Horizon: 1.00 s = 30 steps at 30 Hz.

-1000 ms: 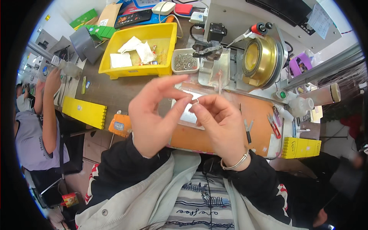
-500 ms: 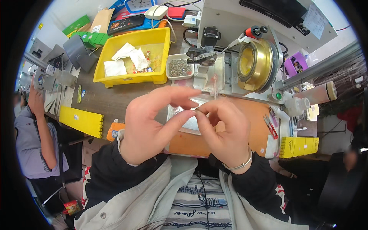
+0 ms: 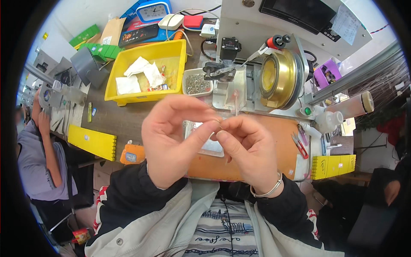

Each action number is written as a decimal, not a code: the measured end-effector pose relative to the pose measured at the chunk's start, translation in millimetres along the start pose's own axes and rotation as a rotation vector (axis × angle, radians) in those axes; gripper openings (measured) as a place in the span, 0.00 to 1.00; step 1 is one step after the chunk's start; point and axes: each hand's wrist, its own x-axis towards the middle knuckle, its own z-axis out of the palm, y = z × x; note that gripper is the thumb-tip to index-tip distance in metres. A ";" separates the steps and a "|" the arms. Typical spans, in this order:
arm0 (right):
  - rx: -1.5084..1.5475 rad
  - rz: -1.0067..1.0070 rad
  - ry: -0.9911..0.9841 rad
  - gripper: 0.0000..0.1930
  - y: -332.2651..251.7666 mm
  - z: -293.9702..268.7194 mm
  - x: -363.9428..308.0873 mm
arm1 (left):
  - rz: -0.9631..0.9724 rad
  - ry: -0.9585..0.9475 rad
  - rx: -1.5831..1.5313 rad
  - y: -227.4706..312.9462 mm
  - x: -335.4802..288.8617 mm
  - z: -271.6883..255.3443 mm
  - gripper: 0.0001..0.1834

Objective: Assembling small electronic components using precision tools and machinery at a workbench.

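My left hand (image 3: 173, 139) and my right hand (image 3: 251, 150) meet at the middle, above the front of the bench. Thumb and forefinger of each are pinched around a tiny thin metallic piece (image 3: 220, 124), too small to name for sure. Fingertips cover most of it. The other fingers of my right hand are curled in. Beneath my hands lies a shallow pale tray (image 3: 212, 147), partly hidden by them, on an orange-brown work mat (image 3: 278, 143).
Beyond my hands stand a yellow bin (image 3: 143, 97) with white packets, a white dish (image 3: 199, 94) of small metal rings, and a machine with a brass-coloured wheel (image 3: 274, 79). Red-handled snips (image 3: 301, 147) lie to the right. Another person (image 3: 45, 162) sits at the left.
My left forefinger has come down from its raised position to meet the thumb at the small piece. Both hands stay together, and the view has shifted slightly.
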 end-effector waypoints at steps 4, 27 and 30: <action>0.102 0.039 -0.060 0.07 -2.8 -4.7 -0.1 | -0.047 -0.030 0.005 2.9 -2.9 2.6 0.16; 0.457 0.105 0.456 0.22 21.3 7.5 58.3 | -0.022 -0.098 0.170 5.3 83.2 -43.3 0.09; 0.509 0.015 0.402 0.21 6.2 16.7 77.3 | -0.070 -0.142 0.126 -8.3 87.7 -38.9 0.09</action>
